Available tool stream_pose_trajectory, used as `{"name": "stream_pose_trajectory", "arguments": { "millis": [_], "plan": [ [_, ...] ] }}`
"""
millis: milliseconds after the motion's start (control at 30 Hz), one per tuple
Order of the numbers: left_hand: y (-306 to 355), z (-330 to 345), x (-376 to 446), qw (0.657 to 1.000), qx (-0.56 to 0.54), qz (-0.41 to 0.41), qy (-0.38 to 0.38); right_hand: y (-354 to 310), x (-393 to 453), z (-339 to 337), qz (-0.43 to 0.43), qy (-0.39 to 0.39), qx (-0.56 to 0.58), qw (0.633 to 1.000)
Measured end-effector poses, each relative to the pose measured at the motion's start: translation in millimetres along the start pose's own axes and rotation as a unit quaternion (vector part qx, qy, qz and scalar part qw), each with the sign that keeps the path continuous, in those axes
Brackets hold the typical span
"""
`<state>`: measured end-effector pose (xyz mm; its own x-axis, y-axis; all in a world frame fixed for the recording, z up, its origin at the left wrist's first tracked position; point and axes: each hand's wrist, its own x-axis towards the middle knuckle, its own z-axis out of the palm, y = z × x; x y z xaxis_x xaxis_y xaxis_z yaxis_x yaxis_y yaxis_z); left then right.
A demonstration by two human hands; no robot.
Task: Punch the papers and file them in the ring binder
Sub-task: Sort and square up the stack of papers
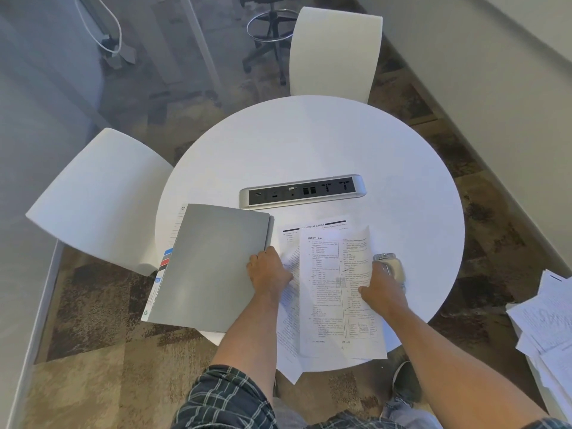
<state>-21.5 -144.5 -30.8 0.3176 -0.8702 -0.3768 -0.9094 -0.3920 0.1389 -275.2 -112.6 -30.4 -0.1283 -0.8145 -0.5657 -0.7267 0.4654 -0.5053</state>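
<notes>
Grey binder (210, 270) closed, nothing filed | papers (337, 292) beside it, unpunched | left hand (269, 270) flat on papers | right hand (380, 289) grips punch (391, 267).

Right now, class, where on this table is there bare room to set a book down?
Behind the socket strip, toward the far chair, and right of the hole punch. Crowded near the binder, papers and both hands.
</notes>
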Motion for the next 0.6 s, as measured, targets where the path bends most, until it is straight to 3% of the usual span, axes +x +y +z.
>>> {"name": "stream_pose_trajectory", "arguments": {
  "millis": [233, 367, 600],
  "plan": [
    [1.0, -10.4, 5.4, 0.991, -0.131, 0.014, 0.004, -2.5, -1.4, -5.6, -0.004, -0.006, 0.006, 1.000],
    [3.8, -12.5, 1.6, 0.958, -0.288, 0.018, -0.002, -6.3, -3.3, -12.4, -0.005, 0.009, 0.050, 0.999],
    [10.8, -28.8, -8.1, 0.914, -0.404, -0.009, -0.043, -18.1, -6.0, -19.9, 0.022, 0.053, 0.199, 0.978]
  ]
}}
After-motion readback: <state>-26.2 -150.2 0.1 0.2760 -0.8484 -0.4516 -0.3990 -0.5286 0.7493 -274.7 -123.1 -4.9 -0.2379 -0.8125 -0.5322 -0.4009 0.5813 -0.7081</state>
